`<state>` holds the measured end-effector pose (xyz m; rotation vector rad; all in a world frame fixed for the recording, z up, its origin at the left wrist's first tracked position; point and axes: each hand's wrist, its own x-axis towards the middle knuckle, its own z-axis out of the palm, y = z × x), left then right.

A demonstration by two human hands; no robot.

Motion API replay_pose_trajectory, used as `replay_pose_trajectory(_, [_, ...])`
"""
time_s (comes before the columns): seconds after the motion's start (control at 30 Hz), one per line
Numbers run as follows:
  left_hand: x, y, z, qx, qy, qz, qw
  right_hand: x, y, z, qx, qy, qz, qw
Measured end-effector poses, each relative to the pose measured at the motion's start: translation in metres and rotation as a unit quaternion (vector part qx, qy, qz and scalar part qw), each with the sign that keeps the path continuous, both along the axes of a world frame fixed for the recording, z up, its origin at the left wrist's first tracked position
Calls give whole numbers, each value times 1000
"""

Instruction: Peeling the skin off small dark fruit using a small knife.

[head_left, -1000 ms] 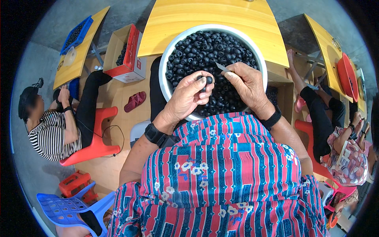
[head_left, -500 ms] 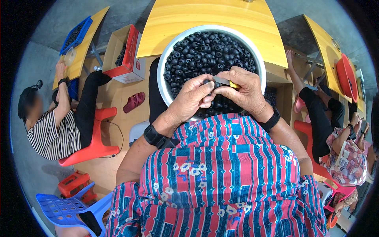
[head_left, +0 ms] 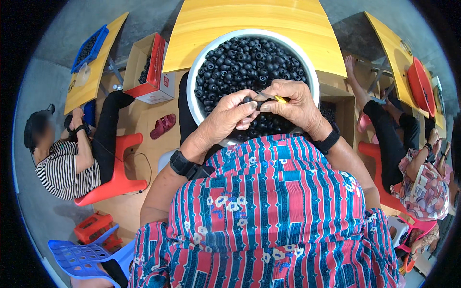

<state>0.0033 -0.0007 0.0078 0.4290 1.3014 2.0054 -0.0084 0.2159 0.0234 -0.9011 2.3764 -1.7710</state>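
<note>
A wide metal basin [head_left: 191,86] sits in front of me, filled with small round black parts with holes [head_left: 240,62]. Above it my left hand [head_left: 225,117] pinches one small black part [head_left: 248,100] between thumb and fingers. My right hand [head_left: 295,103] is closed around a small knife with a yellow handle [head_left: 281,99], and its short blade points toward the left hand. Fingertips of both hands nearly meet at the part. The fingers partly hide the blade's contact with it.
A yellow wooden table [head_left: 249,17] stands beyond the basin. To the left are a red and white cardboard box [head_left: 158,72], a dark red slipper [head_left: 163,126] and a seated co-worker [head_left: 65,163]. Another cardboard box [head_left: 348,113] and a co-worker [head_left: 422,187] are at right.
Both hands stay together over the basin with the part and knife, with the blade's angle slightly altered. The view has shifted a little. The left co-worker's arm has come down from the table.
</note>
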Motion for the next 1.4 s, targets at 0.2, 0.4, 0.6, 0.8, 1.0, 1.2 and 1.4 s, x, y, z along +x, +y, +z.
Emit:
replay_pose_trajectory(0.2, [-2, -2, -3, -21, -9, -25, 999, -6, 1, -4, 8, -23, 21, 999])
replay_pose_trajectory(0.4, [1, 1, -6, 32, -82, -13, 996, -6, -1, -11, -18, -38, 11, 999])
replay_pose_trajectory(0.6, [1, 0, -7, 45, -107, -11, 993, -3, -1, -11, -4, -11, 5, 1000])
replay_pose_trajectory(0.8, [1, -1, -3, 1, -57, -19, 998, -1, 0, -9, -29, -39, 21, 999])
replay_pose_trajectory(1.0, [1, 0, 10, -40, -32, -50, 997, -3, 5, -2, -66, -99, 80, 990])
replay_pose_trajectory(1.2, [-3, -1, 5, -48, -39, -79, 995, -4, 6, -2, -58, -133, 99, 984])
replay_pose_trajectory(1.4, [6, 8, 12, 56, -110, 25, 992, 3, 1, -6, -39, 61, -31, 997])
